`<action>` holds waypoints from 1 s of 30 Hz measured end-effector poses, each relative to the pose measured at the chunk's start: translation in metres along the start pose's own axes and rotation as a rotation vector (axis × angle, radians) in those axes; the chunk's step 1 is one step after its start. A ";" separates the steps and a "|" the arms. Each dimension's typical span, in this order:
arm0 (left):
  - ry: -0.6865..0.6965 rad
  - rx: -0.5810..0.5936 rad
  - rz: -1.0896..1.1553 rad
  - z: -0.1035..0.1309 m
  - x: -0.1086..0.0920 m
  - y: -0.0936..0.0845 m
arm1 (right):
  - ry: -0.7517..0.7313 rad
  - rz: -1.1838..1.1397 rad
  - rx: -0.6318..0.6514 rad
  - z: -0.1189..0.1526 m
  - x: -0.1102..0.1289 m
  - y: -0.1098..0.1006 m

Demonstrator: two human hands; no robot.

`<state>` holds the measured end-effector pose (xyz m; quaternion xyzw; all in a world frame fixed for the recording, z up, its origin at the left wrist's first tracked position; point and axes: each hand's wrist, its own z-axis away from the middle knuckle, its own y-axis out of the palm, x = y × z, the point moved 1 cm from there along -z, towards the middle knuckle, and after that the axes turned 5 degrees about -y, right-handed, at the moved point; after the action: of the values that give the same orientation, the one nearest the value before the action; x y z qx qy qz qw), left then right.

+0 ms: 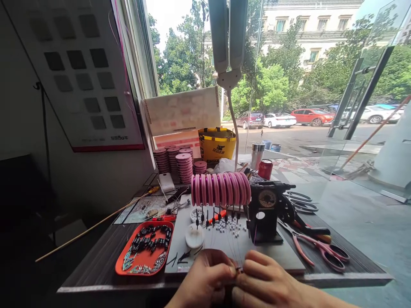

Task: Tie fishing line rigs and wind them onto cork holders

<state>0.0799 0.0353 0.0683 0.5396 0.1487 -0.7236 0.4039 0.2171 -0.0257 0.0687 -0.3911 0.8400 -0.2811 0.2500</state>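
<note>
My left hand and my right hand meet at the table's front edge, both closed in a pinch. Thin lines run down from a row of pink spools to the fingertips. A tiny dark piece shows between the two hands; its kind is too small to tell. The spools sit side by side on a shaft, joined to a black winding machine with a dial. Small black pieces hang on lines below the spools. Loose white beads lie on the board beneath them.
On the left is a red tray of black parts and small metal pieces. Scissors and pliers lie on the right. Stacked pink spools, a yellow bag and a red can stand behind.
</note>
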 end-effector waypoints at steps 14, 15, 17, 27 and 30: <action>1.722 -0.537 -1.487 0.013 0.008 -0.004 | 1.022 -1.257 -0.220 -0.038 -0.023 -0.012; 1.711 -0.474 -1.462 0.014 0.005 -0.004 | 1.007 -1.181 -0.185 -0.036 -0.023 -0.014; 1.410 -0.357 -1.205 0.013 -0.001 -0.004 | 0.896 -0.893 -0.084 -0.028 -0.019 -0.019; -0.160 0.026 0.034 -0.003 -0.002 0.001 | -0.069 0.180 0.001 0.005 0.002 0.000; -0.161 0.021 0.046 -0.002 0.001 0.000 | -0.053 0.148 0.029 0.003 0.003 0.003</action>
<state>0.0811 0.0363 0.0670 0.4870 0.0957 -0.7568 0.4254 0.2155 -0.0270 0.0638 -0.3313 0.8555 -0.2637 0.2979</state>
